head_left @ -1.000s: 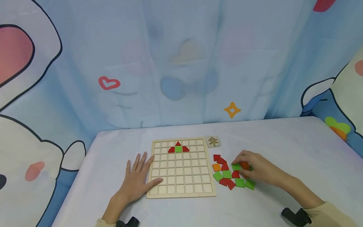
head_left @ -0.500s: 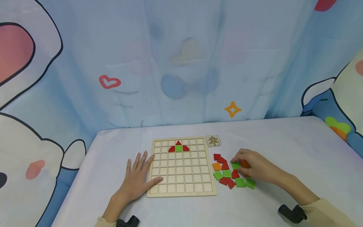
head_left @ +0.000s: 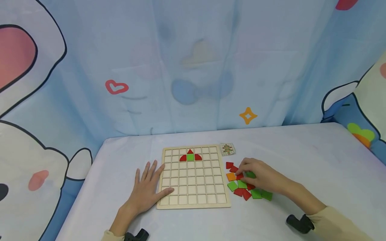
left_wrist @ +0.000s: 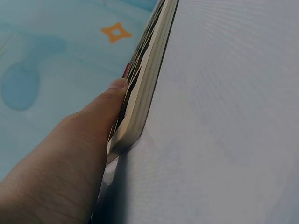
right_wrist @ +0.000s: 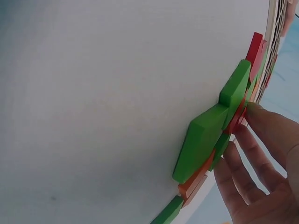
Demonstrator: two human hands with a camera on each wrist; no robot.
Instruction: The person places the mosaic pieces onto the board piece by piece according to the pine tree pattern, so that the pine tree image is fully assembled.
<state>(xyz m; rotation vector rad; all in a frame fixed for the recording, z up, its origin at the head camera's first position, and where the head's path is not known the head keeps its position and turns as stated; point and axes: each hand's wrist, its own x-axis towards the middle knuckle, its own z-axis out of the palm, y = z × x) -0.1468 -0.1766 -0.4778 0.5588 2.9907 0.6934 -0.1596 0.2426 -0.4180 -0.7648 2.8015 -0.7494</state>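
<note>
My left hand (head_left: 144,192) lies spread at the left side of a wooden grid board (head_left: 193,209), its thumb on the lower left squares. In the left wrist view that thumb (left_wrist: 110,100) rests over the board's edge (left_wrist: 145,88). A red triangle (head_left: 190,152), a green square (head_left: 190,157) and two red quarter-circles (head_left: 198,157) sit in the board's upper squares. Right of the board, my right hand (head_left: 262,174) pinches a red tile (head_left: 239,176) between thumb and fingertips, low among loose tiles. In the right wrist view the fingers partly cover this red tile (right_wrist: 237,119).
Several loose tiles surround the right hand: an orange square (head_left: 231,176), green squares (head_left: 256,193) and red tiles (head_left: 247,194). A small pattern card (head_left: 227,149) lies by the board's upper right corner. A printed curtain (head_left: 199,67) hangs behind the white table (head_left: 301,150).
My right hand has moved left, from the green and orange tiles at the pile's right to the red tile near the orange square. My left hand stays on the board.
</note>
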